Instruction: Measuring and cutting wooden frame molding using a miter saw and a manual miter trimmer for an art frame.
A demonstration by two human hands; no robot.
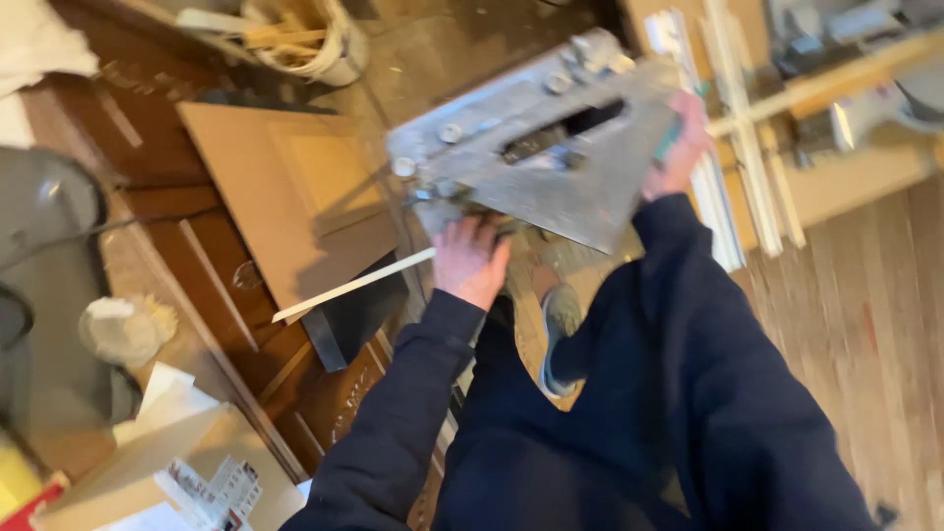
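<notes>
**A:** What's being carried here?

**B:** A person in dark blue sleeves holds a flat grey metal base plate (551, 138), triangular in outline, with a long slot cut through it and several round knobs along its upper edge. It hangs tilted in the air over a worn floor, above the person's shoe (560, 329).

**A:** And the hands?

**B:** The left hand (470, 261) grips the plate's lower edge from beneath, fingers curled round it. The right hand (677, 147) is closed on the right-hand corner, where a bit of green shows between the fingers.

**A:** What's around them?

**B:** To the left, a tan cabinet door panel (285, 197) leans on dark wooden furniture, a pale thin wood strip (354, 285) lying slantwise across its lower edge. A bucket (315, 39) of wood offcuts sits beyond. White trim lengths (733, 147) lie just behind the right hand, and bare plank flooring (865, 324) stretches to the right. The picture is motion-blurred, so finer detail cannot be told.
</notes>
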